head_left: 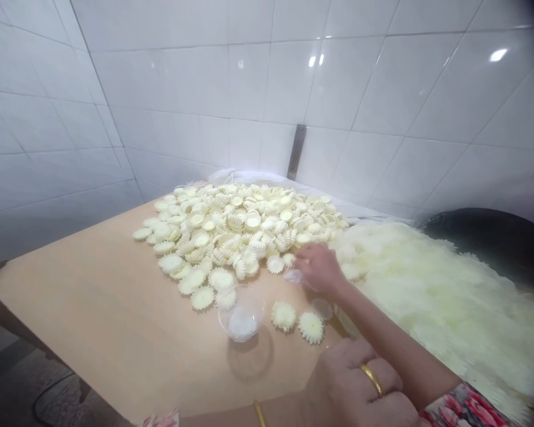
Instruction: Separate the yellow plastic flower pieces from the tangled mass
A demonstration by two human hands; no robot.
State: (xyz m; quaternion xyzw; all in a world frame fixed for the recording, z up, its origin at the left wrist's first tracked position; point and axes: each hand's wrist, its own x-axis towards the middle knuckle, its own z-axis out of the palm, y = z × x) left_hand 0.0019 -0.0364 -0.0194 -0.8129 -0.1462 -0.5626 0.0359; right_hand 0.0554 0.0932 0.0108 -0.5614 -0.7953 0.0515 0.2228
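Note:
My right hand (319, 268) reaches to the near right edge of a heap of pale cream, scallop-edged round pieces (235, 228). Its fingers are curled, and a whitish, semi-clear thing (293, 276) shows just under them. What they grip is hidden. My left hand (360, 382), with a gold ring, is low in front, its fingers bent closed; whatever is in them cannot be seen. A small clear bowl (242, 320) with something white in it stands on the tan tabletop (115, 332). Two loose scalloped pieces (311, 327) lie between the bowl and my hands.
A big mound of thin pale greenish-white pieces (427, 290) spreads over the right side. Behind it is a dark rounded object (489, 237). White tiled wall (182, 77) closes off the back, with a metal strip (296, 151) on it. Whitish sheeting (249, 177) lies behind the heap.

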